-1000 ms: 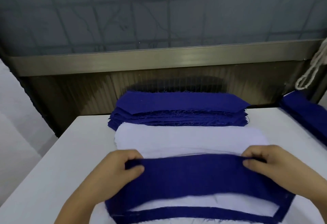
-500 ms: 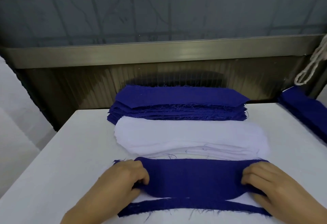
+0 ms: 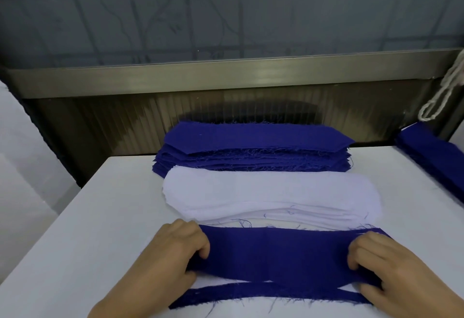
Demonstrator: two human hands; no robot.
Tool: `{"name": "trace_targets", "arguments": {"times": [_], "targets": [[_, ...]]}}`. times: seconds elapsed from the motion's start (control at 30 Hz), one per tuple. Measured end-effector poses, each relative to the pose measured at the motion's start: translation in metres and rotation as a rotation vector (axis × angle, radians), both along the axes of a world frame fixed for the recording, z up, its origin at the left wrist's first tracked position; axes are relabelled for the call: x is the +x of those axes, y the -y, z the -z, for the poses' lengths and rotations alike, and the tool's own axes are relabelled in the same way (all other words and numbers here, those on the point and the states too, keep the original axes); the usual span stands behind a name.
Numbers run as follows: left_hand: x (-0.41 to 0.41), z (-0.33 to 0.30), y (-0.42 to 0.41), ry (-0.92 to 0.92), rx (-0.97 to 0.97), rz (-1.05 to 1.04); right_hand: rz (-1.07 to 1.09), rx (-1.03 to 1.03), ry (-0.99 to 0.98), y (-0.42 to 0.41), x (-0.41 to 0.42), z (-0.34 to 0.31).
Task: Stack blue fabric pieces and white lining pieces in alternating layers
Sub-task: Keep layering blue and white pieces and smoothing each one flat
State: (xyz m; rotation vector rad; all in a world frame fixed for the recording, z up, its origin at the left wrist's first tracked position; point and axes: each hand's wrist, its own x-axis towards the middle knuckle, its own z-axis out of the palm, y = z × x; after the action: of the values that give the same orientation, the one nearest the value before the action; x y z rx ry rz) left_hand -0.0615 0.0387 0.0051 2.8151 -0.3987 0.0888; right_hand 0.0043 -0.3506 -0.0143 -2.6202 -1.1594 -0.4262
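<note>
both hands, left hand (image 3: 175, 255) and right hand (image 3: 381, 265), pinch the blue fabric piece (image 3: 276, 252) onto the near stack. layer count there unclear. blue pile (image 3: 256, 152) and white lining pile (image 3: 271, 194) remain.

Blue piece (image 3: 276, 252) flat, perhaps atop lining

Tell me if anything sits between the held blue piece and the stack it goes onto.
Nothing visible does. Both the left hand and right hand hold the blue piece directly over the near stack, with nothing between them.

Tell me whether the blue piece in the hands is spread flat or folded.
Spread, not quite flat: the blue piece stretches between left hand and right hand, its near edge bowed up.
</note>
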Motion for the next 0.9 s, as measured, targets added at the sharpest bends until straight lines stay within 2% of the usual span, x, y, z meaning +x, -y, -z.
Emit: {"name": "trace_targets", "arguments": {"times": [0.1,0.3,0.5,0.57,0.8,0.9], "targets": [[-0.001,0.001,-0.009,0.047,-0.020,-0.079,0.014,0.012,-0.030,0.000,-0.001,-0.003],[-0.002,0.001,-0.018,-0.011,-0.021,-0.241,0.064,0.030,-0.072,0.001,-0.001,-0.002],[0.000,-0.019,-0.008,0.231,0.043,-0.061,0.070,0.026,-0.108,0.001,-0.001,0.000],[0.000,-0.021,-0.009,0.261,0.075,-0.053,0.061,0.024,-0.107,0.001,-0.001,-0.001],[-0.002,-0.003,-0.021,0.177,0.107,-0.082,0.047,0.053,-0.085,0.000,-0.003,-0.004],[-0.001,0.000,-0.024,0.079,0.035,-0.072,0.045,0.059,-0.080,0.000,-0.004,-0.003]]}}
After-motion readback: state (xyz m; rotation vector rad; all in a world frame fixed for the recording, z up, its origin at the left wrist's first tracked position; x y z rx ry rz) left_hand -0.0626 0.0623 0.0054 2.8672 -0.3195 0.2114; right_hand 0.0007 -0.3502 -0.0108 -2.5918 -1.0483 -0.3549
